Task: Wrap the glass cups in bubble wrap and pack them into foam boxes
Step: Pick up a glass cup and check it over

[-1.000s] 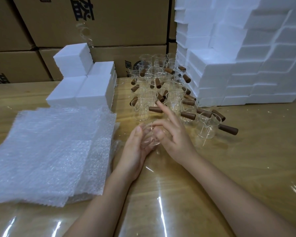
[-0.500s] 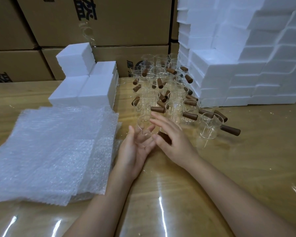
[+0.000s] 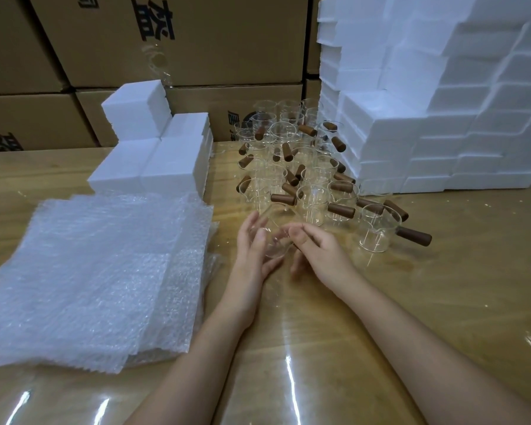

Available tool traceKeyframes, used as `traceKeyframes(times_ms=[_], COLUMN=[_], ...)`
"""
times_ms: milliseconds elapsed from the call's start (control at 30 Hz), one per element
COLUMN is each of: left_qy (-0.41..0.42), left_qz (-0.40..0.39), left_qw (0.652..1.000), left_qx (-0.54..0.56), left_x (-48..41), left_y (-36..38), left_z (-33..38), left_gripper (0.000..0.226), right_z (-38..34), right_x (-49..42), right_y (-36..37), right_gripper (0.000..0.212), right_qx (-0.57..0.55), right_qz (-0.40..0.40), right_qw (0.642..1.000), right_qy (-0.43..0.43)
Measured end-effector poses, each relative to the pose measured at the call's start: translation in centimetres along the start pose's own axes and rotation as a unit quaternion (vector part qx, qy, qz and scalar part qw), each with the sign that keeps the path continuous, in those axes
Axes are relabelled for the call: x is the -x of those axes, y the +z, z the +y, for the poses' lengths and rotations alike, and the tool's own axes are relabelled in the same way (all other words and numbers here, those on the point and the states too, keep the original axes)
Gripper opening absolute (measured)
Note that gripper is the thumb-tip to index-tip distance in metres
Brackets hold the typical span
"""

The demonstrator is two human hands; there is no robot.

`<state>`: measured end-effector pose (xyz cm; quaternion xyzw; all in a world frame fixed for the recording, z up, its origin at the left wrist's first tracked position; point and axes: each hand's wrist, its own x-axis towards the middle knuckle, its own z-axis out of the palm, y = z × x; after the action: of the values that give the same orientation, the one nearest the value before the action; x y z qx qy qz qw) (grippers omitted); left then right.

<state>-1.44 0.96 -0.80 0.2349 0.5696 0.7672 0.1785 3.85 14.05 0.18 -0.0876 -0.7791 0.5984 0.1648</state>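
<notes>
A clear glass cup [image 3: 273, 237] lies tilted between my two hands just above the table. My left hand [image 3: 253, 256] cradles it from the left with thumb and fingers around its wall. My right hand [image 3: 318, 253] grips the cup's right side, where its handle is hidden under my fingers. Behind them stand several glass cups with brown wooden handles [image 3: 313, 179]. A stack of bubble wrap sheets [image 3: 98, 271] lies to the left. Small white foam boxes [image 3: 154, 161] sit beyond the wrap.
A tall pile of white foam boxes [image 3: 442, 118] fills the back right. Brown cardboard cartons [image 3: 196, 41] line the far edge. One cup with a wooden handle [image 3: 380, 228] stands nearest on the right. The wooden table [image 3: 442, 302] has a glossy clear cover.
The cup has been tipped over and drawn slightly toward me between both hands. My right fingers have curled from extended to a grip on its side.
</notes>
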Motion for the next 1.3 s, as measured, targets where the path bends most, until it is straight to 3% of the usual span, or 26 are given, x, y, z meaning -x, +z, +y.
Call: traceKeyframes(times_ms=[200, 467, 633, 933, 1100, 1300], left_qy=[0.068, 0.062, 0.053, 0.081, 0.082, 0.068], left_qz=[0.027, 0.046, 0.035, -0.046, -0.041, 0.022], left_qw=[0.996, 0.997, 0.997, 0.994, 0.995, 0.997], left_qx=[-0.051, -0.02, -0.04, -0.061, -0.048, -0.04], left_x=[0.3, 0.4, 0.4, 0.7, 0.7, 0.6], left_y=[-0.2, -0.1, 0.1, 0.1, 0.2, 0.1], left_z=[0.3, 0.9, 1.1, 1.0, 0.8, 0.4], left_gripper=[0.064, 0.044, 0.039, 0.055, 0.064, 0.057], right_z=[-0.1, -0.2, -0.1, 0.0, -0.1, -0.6], right_x=[0.1, 0.0, -0.3, -0.5, -0.5, -0.1], right_y=[0.1, -0.2, -0.7, -1.4, -1.2, -0.6], right_gripper=[0.046, 0.07, 0.047, 0.045, 0.048, 0.056], right_qx=[-0.033, -0.1, -0.184, -0.226, -0.204, -0.071], right_qz=[-0.043, -0.083, -0.087, -0.086, -0.086, -0.091], right_qw=[0.998, 0.99, 0.976, 0.967, 0.973, 0.991], right_qy=[0.017, 0.058, 0.075, 0.076, 0.067, 0.074])
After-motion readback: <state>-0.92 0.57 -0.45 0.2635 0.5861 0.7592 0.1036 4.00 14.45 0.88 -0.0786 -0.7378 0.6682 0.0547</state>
